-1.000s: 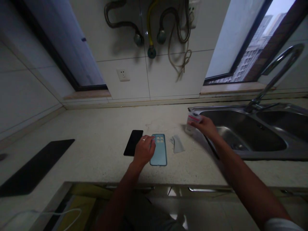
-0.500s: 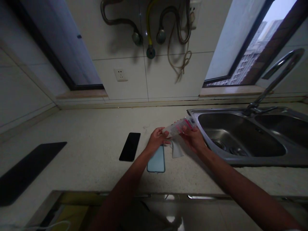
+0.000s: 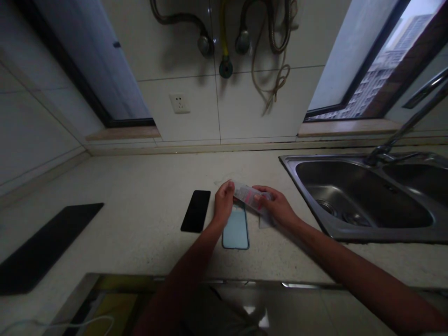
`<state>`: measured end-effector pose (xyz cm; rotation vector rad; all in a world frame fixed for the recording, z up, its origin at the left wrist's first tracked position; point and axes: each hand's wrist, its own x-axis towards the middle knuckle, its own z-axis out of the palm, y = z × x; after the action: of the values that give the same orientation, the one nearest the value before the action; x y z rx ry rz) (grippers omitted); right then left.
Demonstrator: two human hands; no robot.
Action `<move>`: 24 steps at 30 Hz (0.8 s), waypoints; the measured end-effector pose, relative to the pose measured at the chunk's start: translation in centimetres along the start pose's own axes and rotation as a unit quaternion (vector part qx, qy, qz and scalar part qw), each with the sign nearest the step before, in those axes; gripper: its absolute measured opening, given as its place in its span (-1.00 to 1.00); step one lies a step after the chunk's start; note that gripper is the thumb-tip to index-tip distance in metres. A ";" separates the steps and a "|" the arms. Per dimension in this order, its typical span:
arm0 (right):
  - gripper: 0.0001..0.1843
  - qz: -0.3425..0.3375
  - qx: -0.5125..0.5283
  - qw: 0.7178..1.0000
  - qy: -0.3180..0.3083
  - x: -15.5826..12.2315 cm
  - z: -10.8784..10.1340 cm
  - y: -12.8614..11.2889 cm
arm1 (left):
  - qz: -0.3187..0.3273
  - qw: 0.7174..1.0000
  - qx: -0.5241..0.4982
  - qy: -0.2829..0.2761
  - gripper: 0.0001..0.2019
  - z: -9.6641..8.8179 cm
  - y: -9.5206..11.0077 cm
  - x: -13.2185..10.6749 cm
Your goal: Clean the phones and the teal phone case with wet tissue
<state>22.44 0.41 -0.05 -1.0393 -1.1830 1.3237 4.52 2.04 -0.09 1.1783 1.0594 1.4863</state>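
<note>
Currently holding a clear plastic packet (image 3: 247,195) above the far part of the pale blue phone case (image 3: 235,232), clamping its left end in the left hand (image 3: 224,199) and its right end in the right hand (image 3: 276,205). Seemingly working at an early stage, showing nothing finished, with the black phone (image 3: 196,211) lying left of the case, separate from it; not being able to tell sealed from torn on the packet, nor everything left.

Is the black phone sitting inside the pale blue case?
No, the black phone lies on the counter, apart from the pale blue case.
</note>
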 end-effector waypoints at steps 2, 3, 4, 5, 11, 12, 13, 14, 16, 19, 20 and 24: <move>-0.43 0.011 -0.011 1.000 -0.019 -0.1 0.0 0.0 | 0.009 0.999 0.033 -0.010 -0.41 0.0 0.2 -0.1; -0.42 0.015 -0.023 0.999 -0.032 -0.2 0.0 0.0 | 0.013 0.999 0.044 -0.012 -0.40 0.0 0.3 -0.2; -0.41 0.015 -0.041 0.998 -0.046 -0.2 0.0 0.0 | 0.014 0.998 0.056 -0.014 -0.41 0.0 0.3 -0.2; -0.41 0.011 -0.065 0.996 -0.057 -0.3 0.0 0.0 | 0.012 0.998 0.065 -0.015 -0.42 0.0 0.2 -0.3; -0.48 -0.055 -0.166 0.980 -0.094 -0.4 -0.6 -0.1 | 0.019 0.996 0.083 0.012 -0.49 -0.1 -0.2 -0.5; -0.47 -0.057 -0.170 0.978 -0.106 -0.5 -0.7 -0.3 | 0.017 0.997 0.070 0.032 -0.50 -0.1 -0.2 -0.4; -0.45 -0.060 -0.176 0.975 -0.123 -0.6 -0.9 -0.6 | 0.009 0.997 0.052 0.059 -0.49 -0.1 -0.3 -0.4; -0.44 -0.066 -0.183 0.971 -0.139 -0.7 -1.0 -0.8 | -0.002 0.996 0.031 0.086 -0.48 -0.2 -0.3 -0.3; -0.45 -0.082 -0.187 0.965 -0.165 -0.8 -1.1 -1.4 | -0.020 0.993 -0.009 0.116 -0.46 -0.3 -0.3 -0.1; -0.47 -0.076 -0.125 0.976 -0.163 -0.9 -1.2 -2.0 | -0.031 0.991 -0.063 0.110 -0.46 -0.2 0.1 0.0; -0.45 -0.062 -0.083 0.982 -0.156 -0.8 -1.2 -2.1 | -0.042 0.990 -0.084 0.102 -0.46 -0.2 0.3 0.0; -0.51 0.007 0.125 0.988 -0.090 0.0 -1.5 -2.0 | -0.117 0.976 -0.179 0.027 -0.49 -0.1 1.3 -0.2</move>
<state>24.15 0.56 1.69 -0.7610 -1.1085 1.5584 4.22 1.58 1.13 0.7382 0.8837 1.4533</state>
